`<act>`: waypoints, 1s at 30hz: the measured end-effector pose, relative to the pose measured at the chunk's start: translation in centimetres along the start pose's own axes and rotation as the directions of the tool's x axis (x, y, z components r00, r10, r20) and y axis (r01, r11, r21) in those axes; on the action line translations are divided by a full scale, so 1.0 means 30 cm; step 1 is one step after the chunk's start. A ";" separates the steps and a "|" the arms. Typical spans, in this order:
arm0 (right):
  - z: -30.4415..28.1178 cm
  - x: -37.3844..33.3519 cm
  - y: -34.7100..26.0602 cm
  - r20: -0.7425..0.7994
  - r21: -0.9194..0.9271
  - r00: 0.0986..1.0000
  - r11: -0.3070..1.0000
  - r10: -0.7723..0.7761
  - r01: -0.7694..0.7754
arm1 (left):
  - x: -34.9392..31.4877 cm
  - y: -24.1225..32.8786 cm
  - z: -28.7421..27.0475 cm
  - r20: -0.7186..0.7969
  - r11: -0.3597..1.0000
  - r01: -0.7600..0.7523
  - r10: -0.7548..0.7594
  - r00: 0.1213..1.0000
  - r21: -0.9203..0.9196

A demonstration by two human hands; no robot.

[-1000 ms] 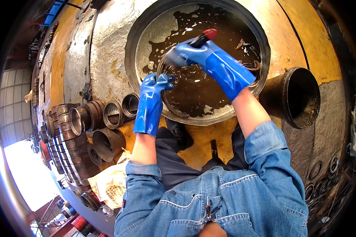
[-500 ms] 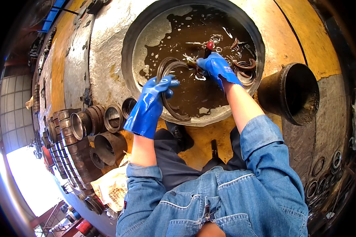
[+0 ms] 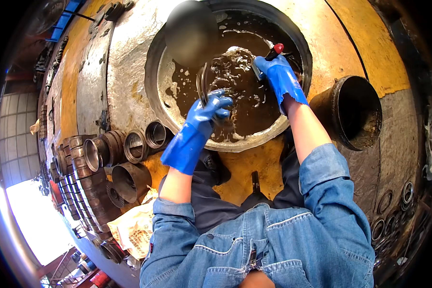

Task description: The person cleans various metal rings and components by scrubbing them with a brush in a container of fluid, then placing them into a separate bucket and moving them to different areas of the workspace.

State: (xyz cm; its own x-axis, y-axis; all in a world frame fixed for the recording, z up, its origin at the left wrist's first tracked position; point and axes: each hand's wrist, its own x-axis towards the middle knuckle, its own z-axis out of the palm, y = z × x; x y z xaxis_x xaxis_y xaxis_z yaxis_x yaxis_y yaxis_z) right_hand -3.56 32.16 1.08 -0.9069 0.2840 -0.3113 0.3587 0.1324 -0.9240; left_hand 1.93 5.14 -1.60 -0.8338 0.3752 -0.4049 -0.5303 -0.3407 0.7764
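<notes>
My left hand (image 3: 207, 114), in a blue rubber glove, grips a dark metal ring (image 3: 201, 85) over the left half of a wide round basin (image 3: 153, 103) of brown liquid. The ring shows nearly edge-on, and its lower part is hidden by the glove. My right hand (image 3: 279, 73), gloved alike, is closed round a scraper-like tool (image 3: 274, 51) at the basin's right side. Its black handle has a red end, and a flat metal part shows below the fingers. Between the hands the liquid (image 3: 237, 79) is splashing and foaming.
A dark open bucket (image 3: 357, 113) lies tilted right of the basin. Stacked metal rings and cylinders (image 3: 97, 152) stand at left, beside a crumpled paper sack (image 3: 135, 225). Several rings (image 3: 379, 229) lie at lower right. A blurred patch covers the basin's upper left.
My right hand has moved right and away with the tool, from mid-basin toward its right side. My left hand has shifted right, and the ring has turned more edge-on. The liquid is now churned up.
</notes>
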 end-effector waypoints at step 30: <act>0.222 0.087 -0.082 0.408 -0.288 0.912 0.953 0.034 0.093 | -0.033 0.116 -0.009 -0.189 0.946 -0.068 0.134 0.973 0.317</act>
State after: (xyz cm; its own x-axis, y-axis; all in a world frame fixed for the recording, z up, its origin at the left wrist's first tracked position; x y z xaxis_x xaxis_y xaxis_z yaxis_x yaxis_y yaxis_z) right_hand -8.28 26.26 1.05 -0.9054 -0.1234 -0.4063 0.3216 0.4255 -0.8459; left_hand 0.86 3.35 1.36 -0.9111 0.1562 -0.3814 -0.3959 -0.0744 0.9153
